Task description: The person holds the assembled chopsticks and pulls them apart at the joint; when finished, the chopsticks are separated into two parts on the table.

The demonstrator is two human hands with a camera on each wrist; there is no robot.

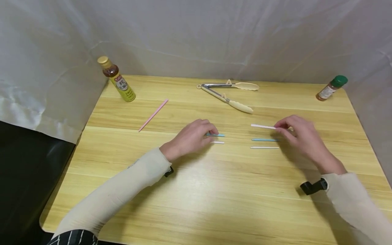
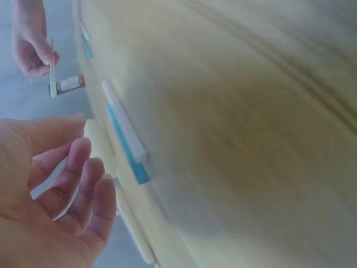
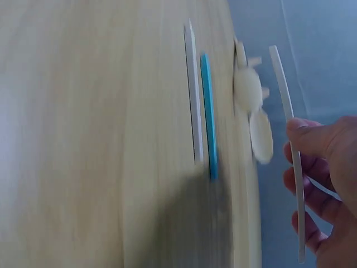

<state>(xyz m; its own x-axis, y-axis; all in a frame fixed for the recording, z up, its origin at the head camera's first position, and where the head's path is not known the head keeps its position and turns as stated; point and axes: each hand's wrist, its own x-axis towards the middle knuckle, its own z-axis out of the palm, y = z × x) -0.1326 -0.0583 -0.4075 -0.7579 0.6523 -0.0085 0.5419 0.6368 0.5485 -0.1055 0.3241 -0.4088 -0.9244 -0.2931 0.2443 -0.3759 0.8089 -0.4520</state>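
My right hand [image 1: 301, 136] pinches a thin white straw [image 3: 290, 111] between thumb and fingers, raised over the right part of the table. Below it, a blue straw [image 3: 208, 111] and another white straw [image 3: 192, 84] lie side by side on the wood. My left hand [image 1: 194, 136] hovers low over a second pair, a blue straw [image 2: 127, 143] and a white straw [image 2: 125, 123]. Its fingers are loosely bent, with nothing between them in the left wrist view. From the head, this hand covers the left part of that pair.
A pink straw [image 1: 153, 115] lies slanted on the left of the wooden table [image 1: 214, 197]. Spread tongs [image 1: 214, 93] with cream tips lie at the back middle. A yellow-labelled bottle [image 1: 120, 83] stands back left, a green-capped jar [image 1: 329, 90] back right. Pale cloth [image 1: 196, 37] hangs behind.
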